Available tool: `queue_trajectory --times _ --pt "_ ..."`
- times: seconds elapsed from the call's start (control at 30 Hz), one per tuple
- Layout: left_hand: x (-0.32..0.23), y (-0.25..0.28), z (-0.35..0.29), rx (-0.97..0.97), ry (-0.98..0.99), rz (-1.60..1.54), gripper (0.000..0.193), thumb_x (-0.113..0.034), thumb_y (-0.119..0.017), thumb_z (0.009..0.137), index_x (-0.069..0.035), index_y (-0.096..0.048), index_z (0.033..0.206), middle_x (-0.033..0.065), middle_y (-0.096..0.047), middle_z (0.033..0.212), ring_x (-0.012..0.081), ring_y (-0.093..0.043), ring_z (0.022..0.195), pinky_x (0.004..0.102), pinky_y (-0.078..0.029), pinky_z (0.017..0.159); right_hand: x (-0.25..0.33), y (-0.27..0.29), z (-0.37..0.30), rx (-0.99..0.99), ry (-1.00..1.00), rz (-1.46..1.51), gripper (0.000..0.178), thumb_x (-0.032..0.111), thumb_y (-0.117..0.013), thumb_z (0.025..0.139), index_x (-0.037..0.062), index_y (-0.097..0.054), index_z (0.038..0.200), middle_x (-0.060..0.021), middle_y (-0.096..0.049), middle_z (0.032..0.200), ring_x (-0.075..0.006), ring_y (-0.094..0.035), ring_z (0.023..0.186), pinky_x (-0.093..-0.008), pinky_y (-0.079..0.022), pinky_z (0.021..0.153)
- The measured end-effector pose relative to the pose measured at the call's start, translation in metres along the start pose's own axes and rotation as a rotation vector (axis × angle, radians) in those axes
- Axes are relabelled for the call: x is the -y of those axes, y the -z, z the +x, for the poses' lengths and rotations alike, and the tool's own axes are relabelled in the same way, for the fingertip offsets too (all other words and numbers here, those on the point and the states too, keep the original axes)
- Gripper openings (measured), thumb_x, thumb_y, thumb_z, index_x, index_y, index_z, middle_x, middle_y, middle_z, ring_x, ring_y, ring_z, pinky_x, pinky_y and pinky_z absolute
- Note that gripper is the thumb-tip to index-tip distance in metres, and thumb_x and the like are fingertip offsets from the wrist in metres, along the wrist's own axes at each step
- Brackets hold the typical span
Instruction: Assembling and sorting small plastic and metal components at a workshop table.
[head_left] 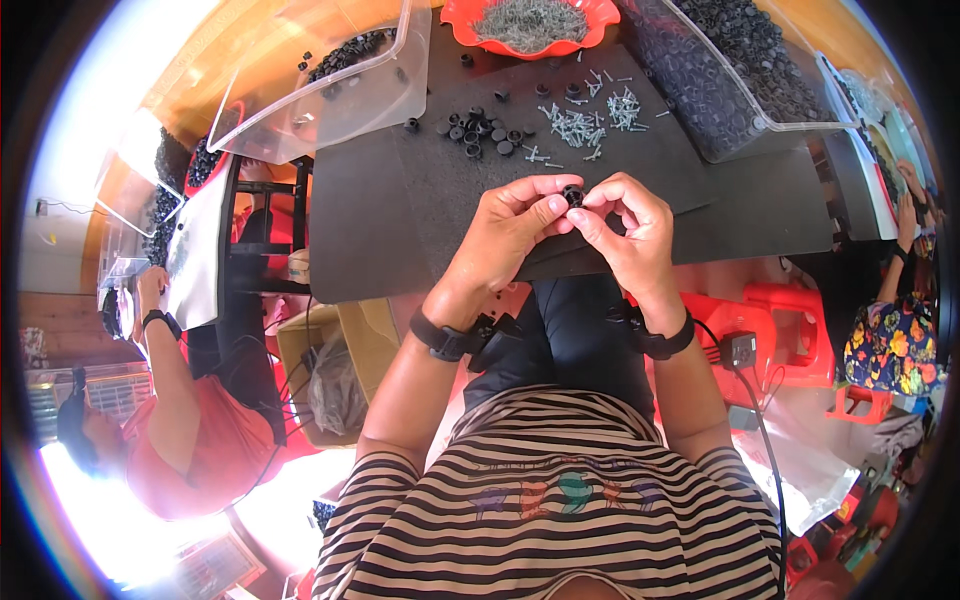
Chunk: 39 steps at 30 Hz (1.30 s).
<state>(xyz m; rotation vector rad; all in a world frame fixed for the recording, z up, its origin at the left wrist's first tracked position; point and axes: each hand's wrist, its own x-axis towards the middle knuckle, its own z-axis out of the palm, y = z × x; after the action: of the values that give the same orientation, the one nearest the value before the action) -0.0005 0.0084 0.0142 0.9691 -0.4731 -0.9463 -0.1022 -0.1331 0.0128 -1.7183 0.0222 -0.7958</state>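
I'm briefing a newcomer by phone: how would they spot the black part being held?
Find the dark table beyond the striped shirt. Above its near side, the left hand pinches the small, round black part, with the right hand touching it. Unlike the similar black pieces lying loose farther back, this one is held.

Small black part, round, held midair

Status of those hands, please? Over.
Left grip pinching small black part; right grip touching it too. Metal fasteners, loose black pieces beyond, untouched. Nothing visibly blocking.
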Motion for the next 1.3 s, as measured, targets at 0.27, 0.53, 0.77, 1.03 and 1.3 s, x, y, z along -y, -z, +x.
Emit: queue_trajectory --times 0.27,0.53,0.77,1.03,1.3 --pt "-0.001 0.0 0.0 -0.007 0.024 -0.021 0.027 -0.007 -0.055 0.097 0.002 -0.059 0.122 0.007 -0.063 0.111 0.0118 -0.06 0.097 0.0267 -0.051 0.09 0.005 0.001 -0.001 -0.025 -0.213 0.253 0.012 0.001 -0.073 0.082 0.0011 -0.061 0.084 0.0003 -0.061 0.079 -0.0052 -0.057 0.069 -0.0207 -0.046 0.065" --pt "-0.001 0.001 0.001 -0.01 0.022 -0.039 0.026 -0.007 -0.053 0.097 0.001 -0.059 0.122 0.0059 -0.062 0.111 0.0107 -0.059 0.096 0.0259 -0.051 0.09 0.008 -0.004 0.0 0.015 -0.25 0.266 0.012 0.002 -0.072 0.083 0.0002 -0.06 0.085 -0.0006 -0.061 0.081 -0.0055 -0.057 0.07 -0.0205 -0.047 0.065" --pt "0.001 -0.002 0.002 -0.026 -0.01 -0.039 0.026 -0.008 -0.056 0.096 0.0 -0.06 0.12 0.0048 -0.063 0.107 0.0097 -0.06 0.094 0.0248 -0.052 0.088 0.004 -0.011 -0.003 -0.072 -0.067 0.002 0.012 0.002 -0.072 0.082 -0.0008 -0.06 0.086 -0.003 -0.062 0.08 -0.009 -0.061 0.07 -0.0228 -0.049 0.063" --pt "0.0 0.0 0.002 0.0 0.011 -0.125 0.026 -0.009 -0.056 0.096 0.0 -0.059 0.121 0.0052 -0.063 0.108 0.0101 -0.06 0.095 0.0252 -0.052 0.089 0.017 -0.014 0.002 -0.127 0.143 -0.195 0.015 -0.007 -0.071 0.076 0.0004 -0.064 0.087 -0.0071 -0.064 0.082 -0.0138 -0.064 0.066 -0.0254 -0.049 0.06" --pt "-0.003 0.003 0.002 -0.003 0.049 -0.219 0.029 -0.01 -0.054 0.097 0.0 -0.057 0.124 0.006 -0.063 0.107 0.0109 -0.06 0.092 0.025 -0.052 0.088 0.027 -0.009 0.005 -0.115 0.127 -0.166 0.018 -0.01 -0.069 0.076 -0.0025 -0.065 0.092 -0.0081 -0.064 0.089 -0.0118 -0.063 0.073 -0.0231 -0.05 0.064"
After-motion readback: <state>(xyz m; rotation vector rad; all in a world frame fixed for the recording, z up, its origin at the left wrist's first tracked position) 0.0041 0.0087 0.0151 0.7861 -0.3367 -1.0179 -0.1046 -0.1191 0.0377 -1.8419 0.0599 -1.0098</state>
